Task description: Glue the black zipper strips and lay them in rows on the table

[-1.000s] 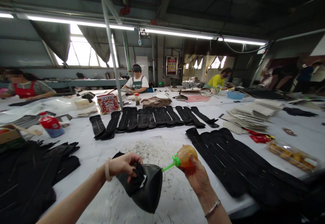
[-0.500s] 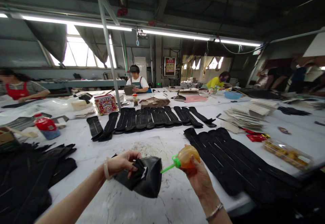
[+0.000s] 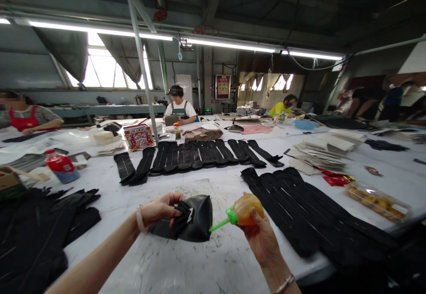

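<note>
Nozzle (image 3: pixel 219 225) and piece (image 3: pixel 199 218) are the pair to watch, low over the near edge of the table (image 3: pixel 213 267). The green nozzle runs down-left from the orange bottle (image 3: pixel 246 207), w/ its tip at the piece's right edge; can't tell if it touches or is just off it. The right hand (image 3: pixel 262 238) is wrapped round the bottle, fingers closed on its body. The left hand (image 3: pixel 159 212) pinches a folded flap at the piece's upper left btwn thumb and fingertips. The rest of the black piece rests on the table, long axis approx left-right. So the piece lies directly left of the bottle, btwn the two hands. The left hand is on it, while the right meets it only via the nozzle. Further out, a dark pile (image 3: pixel 33 227) sits at the left and a fanned row of strips (image 3: pixel 299 205) at the right, both apart from the hands. Beyond those, a second row (image 3: pixel 199 154) crosses mid-table. A red container (image 3: pixel 60 165) and printed box (image 3: pixel 139 136) are left of it; a paper stack (image 3: pixel 319 154) and snack tray (image 3: pixel 376 200) are to the right. At the far side sit three co-workers: one in a red apron (image 3: pixel 25 118), one in a green apron (image 3: pixel 179 109) and one in yellow (image 3: pixel 284 106).
</note>
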{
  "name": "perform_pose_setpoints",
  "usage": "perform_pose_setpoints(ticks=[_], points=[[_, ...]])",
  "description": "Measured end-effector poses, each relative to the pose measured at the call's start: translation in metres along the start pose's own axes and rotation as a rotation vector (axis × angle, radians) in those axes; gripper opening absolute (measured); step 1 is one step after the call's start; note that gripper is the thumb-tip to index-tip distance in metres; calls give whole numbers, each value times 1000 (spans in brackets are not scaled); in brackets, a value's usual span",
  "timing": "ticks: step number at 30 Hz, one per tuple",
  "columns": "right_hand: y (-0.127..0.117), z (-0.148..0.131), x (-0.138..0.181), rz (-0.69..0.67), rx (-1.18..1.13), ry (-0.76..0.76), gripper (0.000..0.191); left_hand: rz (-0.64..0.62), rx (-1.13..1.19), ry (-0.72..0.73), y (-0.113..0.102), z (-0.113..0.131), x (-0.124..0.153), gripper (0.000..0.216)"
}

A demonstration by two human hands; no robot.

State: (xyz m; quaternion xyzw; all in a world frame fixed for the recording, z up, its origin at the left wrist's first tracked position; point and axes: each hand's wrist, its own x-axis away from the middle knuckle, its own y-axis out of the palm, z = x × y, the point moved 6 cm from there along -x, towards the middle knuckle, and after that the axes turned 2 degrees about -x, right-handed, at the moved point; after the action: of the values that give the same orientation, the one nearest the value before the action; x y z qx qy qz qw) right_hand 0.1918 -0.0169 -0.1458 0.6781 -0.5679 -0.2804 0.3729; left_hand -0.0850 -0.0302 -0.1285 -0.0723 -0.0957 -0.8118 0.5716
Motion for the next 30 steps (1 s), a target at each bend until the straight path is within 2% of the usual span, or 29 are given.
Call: perform_pose_setpoints(ticks=[4,9,13,17,22,30], points=[[3,8,6,30,-68,39,60,45,-46,3,1,11,5,37],[10,22,14,48,-201,161,56,127,-83,-34,3,42,24,38],[9,13,7,98,-272,86,50,218,-48,-94,10,55,45,42],[12,3,-2,127,-286,28,40,319,28,-133,19,46,58,48],[14,0,-8,173,-301,-19,40,394,100,-98,26,34,55,54],[9,-2,-22,156,-222,-141,39,381,150,-89,32,19,34,55]])
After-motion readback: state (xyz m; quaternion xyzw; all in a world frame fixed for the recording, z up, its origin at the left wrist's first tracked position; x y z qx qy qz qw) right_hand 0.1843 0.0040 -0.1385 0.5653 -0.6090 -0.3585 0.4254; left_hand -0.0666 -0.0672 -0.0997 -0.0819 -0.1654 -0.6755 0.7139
